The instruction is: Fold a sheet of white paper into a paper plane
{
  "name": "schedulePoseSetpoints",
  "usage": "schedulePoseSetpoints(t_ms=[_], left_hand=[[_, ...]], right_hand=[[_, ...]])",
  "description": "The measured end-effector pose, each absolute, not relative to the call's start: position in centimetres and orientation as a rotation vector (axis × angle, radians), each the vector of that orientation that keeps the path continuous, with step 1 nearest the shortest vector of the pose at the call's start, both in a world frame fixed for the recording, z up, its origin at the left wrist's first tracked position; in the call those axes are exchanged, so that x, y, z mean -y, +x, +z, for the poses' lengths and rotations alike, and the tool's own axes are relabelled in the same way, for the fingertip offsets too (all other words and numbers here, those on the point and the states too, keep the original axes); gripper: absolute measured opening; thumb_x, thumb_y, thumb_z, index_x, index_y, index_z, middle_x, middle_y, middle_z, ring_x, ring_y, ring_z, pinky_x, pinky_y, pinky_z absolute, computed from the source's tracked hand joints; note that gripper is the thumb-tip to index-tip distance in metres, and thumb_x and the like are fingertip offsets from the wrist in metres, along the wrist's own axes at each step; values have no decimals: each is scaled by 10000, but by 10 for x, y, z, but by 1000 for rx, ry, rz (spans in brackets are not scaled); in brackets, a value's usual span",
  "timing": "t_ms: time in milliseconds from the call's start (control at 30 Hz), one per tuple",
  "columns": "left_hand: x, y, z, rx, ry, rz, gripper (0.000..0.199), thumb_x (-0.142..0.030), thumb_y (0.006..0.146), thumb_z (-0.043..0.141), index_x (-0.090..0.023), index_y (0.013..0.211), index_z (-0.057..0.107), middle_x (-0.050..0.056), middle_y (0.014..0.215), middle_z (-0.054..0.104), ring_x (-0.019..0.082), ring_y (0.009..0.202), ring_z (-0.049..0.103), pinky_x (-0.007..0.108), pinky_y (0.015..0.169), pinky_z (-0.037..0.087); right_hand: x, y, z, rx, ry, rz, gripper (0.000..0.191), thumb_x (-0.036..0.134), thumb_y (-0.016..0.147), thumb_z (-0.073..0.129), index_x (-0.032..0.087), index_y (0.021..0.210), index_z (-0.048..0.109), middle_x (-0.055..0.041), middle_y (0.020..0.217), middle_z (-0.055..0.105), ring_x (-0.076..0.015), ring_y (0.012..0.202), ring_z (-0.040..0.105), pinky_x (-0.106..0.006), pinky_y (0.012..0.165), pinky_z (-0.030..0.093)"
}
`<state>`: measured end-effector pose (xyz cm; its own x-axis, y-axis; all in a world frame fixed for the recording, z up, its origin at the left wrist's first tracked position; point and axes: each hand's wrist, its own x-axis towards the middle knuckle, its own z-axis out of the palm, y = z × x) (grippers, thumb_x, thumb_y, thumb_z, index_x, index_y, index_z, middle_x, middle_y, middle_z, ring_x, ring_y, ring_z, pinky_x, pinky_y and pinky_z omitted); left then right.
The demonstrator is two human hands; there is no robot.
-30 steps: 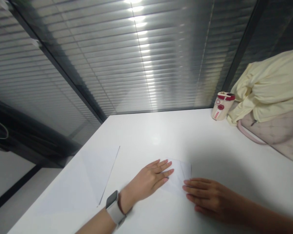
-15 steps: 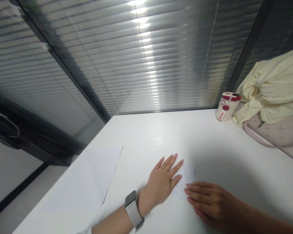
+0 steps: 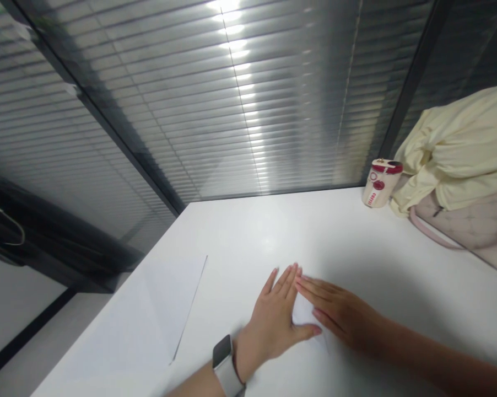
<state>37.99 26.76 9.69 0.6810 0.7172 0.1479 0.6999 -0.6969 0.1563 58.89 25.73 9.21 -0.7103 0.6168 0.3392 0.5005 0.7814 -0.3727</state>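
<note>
A small white sheet of folded paper (image 3: 303, 312) lies on the white table, mostly hidden under both hands. My left hand (image 3: 275, 315) rests flat on its left side, fingers stretched upward and the thumb spread out to the right across the paper. From the right, my right hand (image 3: 335, 309) lies over the paper's other side with straight fingers. Its fingertips touch those of my left hand at the top of the paper. Neither hand grips anything.
To the left lies a stack of white paper (image 3: 149, 314) with a dark edge line. A cream and red cup-shaped case (image 3: 381, 183) stands at the back right, beside a pale yellow cloth (image 3: 471, 138) on a pink quilted bag (image 3: 475, 220). Blinds (image 3: 248, 110) rise behind the table.
My right hand has moved up and left over the paper until its fingertips meet my left hand's. The left thumb has swung down and outward. The view has shifted slightly.
</note>
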Motion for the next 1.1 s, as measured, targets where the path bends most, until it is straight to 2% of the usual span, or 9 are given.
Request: schedulePoseSetpoints(t_ms=[133,300,400,533,700,867,1000,1100], left_hand=[[-267,377,95,-1204,2812,325,925,-709,816,422,-118,1480,166,167,1518,264,275,1403,225,491,1141,170],[-269,370,100,-1239,2764,237,1073,-798,733,411,-102,1490,107,209,1515,236,334,1399,214,569,1120,134],[-268,369,101,-1253,2746,181,1117,-824,705,401,-98,1493,86,220,1517,218,360,1398,194,613,1106,96],[-258,370,98,-1292,2760,197,1139,-830,694,409,-85,1493,86,226,1523,191,366,1405,148,595,1119,85],[-236,363,102,-1128,2807,200,1068,-741,768,460,-93,1497,27,212,1531,157,342,1403,172,496,1124,233],[-219,347,114,-1050,2764,122,1049,-670,788,528,-183,1499,-69,161,1543,140,333,1400,186,478,1108,292],[-211,341,119,-1079,2802,151,998,-684,772,533,-240,1508,24,127,1541,183,348,1388,229,489,1075,345],[-209,341,119,-1104,2839,143,975,-732,751,498,-246,1504,115,137,1531,220,367,1377,250,525,1071,333]], right_hand=[[-261,589,80,2637,-846,398,576,234,924,454,147,1465,278,-122,1504,312,-211,1394,255,-402,1134,275],[-259,594,81,2660,-870,524,586,327,918,502,219,1458,303,-112,1522,275,-230,1405,220,-438,1138,228],[-258,597,85,2655,-871,588,618,355,913,514,232,1469,273,-108,1526,266,-230,1410,204,-442,1148,183],[-257,599,91,2684,-863,659,680,445,901,517,232,1480,232,-119,1532,236,-244,1414,183,-463,1149,153],[-256,599,99,2692,-861,727,838,548,825,583,213,1486,192,-148,1536,179,-278,1410,184,-486,1145,138],[-257,600,98,2653,-839,755,890,559,821,580,188,1494,132,-145,1533,203,-259,1413,186,-457,1155,123],[-258,600,95,2650,-844,754,924,592,813,567,155,1495,121,-163,1527,212,-261,1410,198,-460,1157,103],[-258,600,96,2648,-831,757,919,603,814,557,157,1494,129,-154,1527,213,-257,1411,194,-462,1157,94]])
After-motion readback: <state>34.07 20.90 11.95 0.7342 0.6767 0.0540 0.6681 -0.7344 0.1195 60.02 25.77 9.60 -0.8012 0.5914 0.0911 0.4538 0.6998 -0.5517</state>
